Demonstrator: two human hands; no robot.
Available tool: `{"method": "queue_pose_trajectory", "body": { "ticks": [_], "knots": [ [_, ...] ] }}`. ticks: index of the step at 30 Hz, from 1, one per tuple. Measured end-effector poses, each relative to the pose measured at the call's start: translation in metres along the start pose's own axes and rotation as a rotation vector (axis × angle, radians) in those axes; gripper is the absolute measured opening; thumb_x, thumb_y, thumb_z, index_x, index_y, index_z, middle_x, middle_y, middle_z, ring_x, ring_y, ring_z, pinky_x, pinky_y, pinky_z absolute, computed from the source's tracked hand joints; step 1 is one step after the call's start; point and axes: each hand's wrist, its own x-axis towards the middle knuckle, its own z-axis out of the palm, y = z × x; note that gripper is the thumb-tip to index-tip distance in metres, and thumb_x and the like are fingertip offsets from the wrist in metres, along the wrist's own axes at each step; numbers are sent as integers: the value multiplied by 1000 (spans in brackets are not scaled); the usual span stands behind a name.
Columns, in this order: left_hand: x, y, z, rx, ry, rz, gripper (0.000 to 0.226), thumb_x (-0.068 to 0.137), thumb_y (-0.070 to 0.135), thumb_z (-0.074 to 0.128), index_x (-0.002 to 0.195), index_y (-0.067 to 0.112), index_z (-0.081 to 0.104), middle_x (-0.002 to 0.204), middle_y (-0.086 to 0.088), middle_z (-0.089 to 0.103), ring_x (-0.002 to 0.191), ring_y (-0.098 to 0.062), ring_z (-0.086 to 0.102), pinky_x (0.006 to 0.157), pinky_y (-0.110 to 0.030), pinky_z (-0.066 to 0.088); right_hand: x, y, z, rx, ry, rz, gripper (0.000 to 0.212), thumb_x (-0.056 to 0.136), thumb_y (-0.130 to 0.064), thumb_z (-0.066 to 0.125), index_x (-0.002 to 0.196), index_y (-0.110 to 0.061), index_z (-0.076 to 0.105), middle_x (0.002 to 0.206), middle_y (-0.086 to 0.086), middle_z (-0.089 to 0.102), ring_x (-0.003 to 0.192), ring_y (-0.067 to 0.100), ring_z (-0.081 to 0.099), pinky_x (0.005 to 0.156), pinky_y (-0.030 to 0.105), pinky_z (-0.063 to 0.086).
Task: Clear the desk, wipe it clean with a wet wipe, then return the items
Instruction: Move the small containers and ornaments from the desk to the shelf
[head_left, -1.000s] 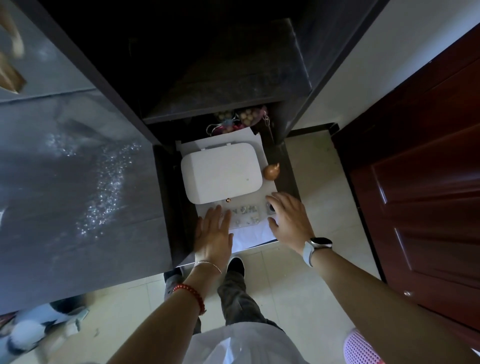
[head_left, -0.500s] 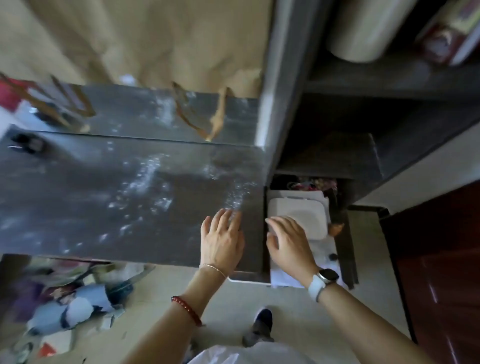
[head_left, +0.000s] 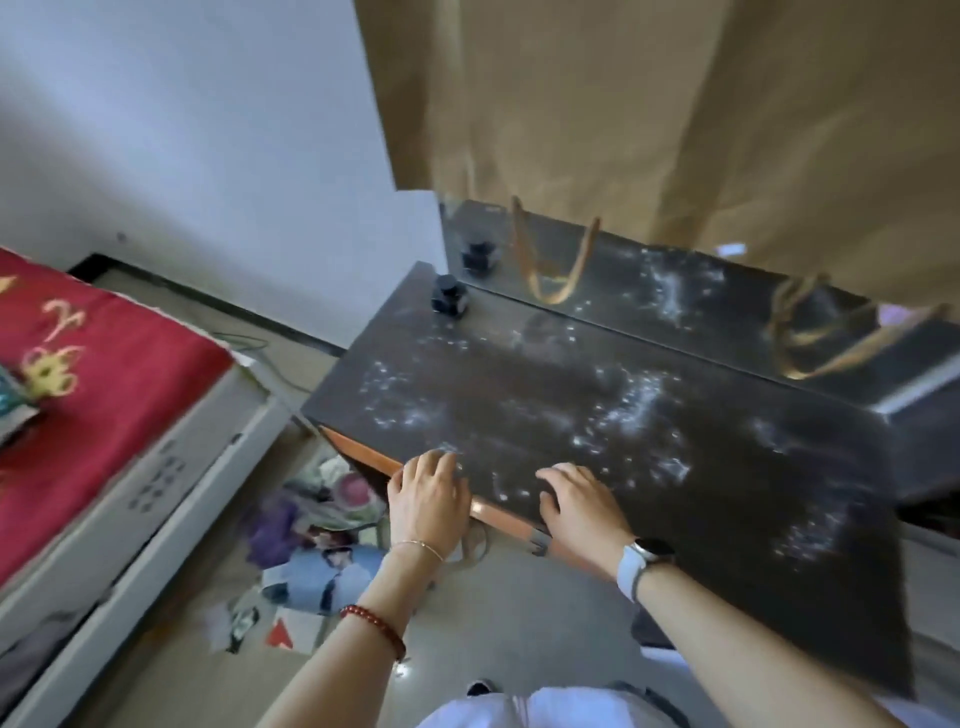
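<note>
The dark desk top (head_left: 597, 415) is speckled with white dust or droplets and bears only a small black bottle (head_left: 450, 295) at its far left corner. My left hand (head_left: 427, 496) rests over the desk's near orange edge, palm down, fingers relaxed and holding nothing. My right hand (head_left: 579, 506), with a white watch on the wrist, lies flat on the desk top beside it, also empty. No wet wipe is visible in either hand.
A mirror (head_left: 675, 291) backs the desk under a tan curtain (head_left: 675, 104). Items lie heaped on the floor (head_left: 322, 545) left of the desk. A bed with a red cover (head_left: 78, 389) stands at far left.
The view swung left from the side drawer with the white box to the desk top. Both hands left the drawer and now rest at the desk's front edge.
</note>
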Motion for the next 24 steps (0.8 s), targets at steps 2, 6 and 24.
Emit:
{"method": "queue_pose_trajectory", "body": {
  "ticks": [2, 6, 24],
  "knots": [
    [16, -27, -14, 9, 6, -8, 38, 91, 29, 46, 127, 20, 48, 133, -1, 49, 125, -23, 40, 103, -38, 28, 24, -25, 4, -11, -5, -2, 35, 92, -21, 41, 126, -16, 48, 130, 2, 50, 123, 22, 41, 99, 35, 36],
    [57, -61, -28, 38, -12, -10, 38, 91, 27, 45, 128, 18, 47, 132, -2, 49, 124, -24, 41, 103, -39, 29, 71, -53, 2, -42, -10, -20, 35, 93, -22, 41, 126, -17, 47, 131, 1, 49, 123, 21, 40, 99, 34, 35],
    [259, -123, 5, 220, -335, -10, 67, 91, 57, 26, 144, 32, -6, 156, -5, -11, 141, -29, -15, 113, -50, -5, 340, -82, -8, -2, 99, 55, 69, 85, -22, 60, 142, -18, 20, 150, 16, 17, 136, 33, 21, 106, 43, 33]
  ]
}}
